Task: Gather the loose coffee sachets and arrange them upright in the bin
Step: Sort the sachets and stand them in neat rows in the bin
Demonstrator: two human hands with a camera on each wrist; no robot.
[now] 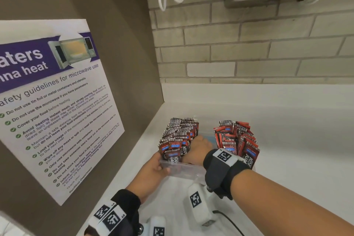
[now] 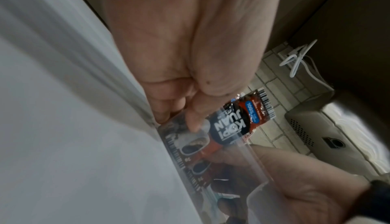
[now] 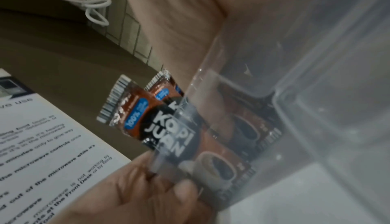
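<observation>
The coffee sachets point(image 1: 179, 138) stand upright in two packs in the clear bin point(image 1: 183, 168), at lower centre of the head view, with a gap between them. The right hand point(image 1: 199, 147) reaches down into that gap, likely to push the left pack straight; its fingers are hidden, so I cannot tell their grip. The left hand point(image 1: 153, 168) curls round the bin's near-left corner, apparently steadying it on the white tabletop point(image 1: 287, 140). A microwave poster point(image 1: 53, 101) fills the left.

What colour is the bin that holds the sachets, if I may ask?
Clear, colourless plastic bin; right wrist view shows it best.
</observation>
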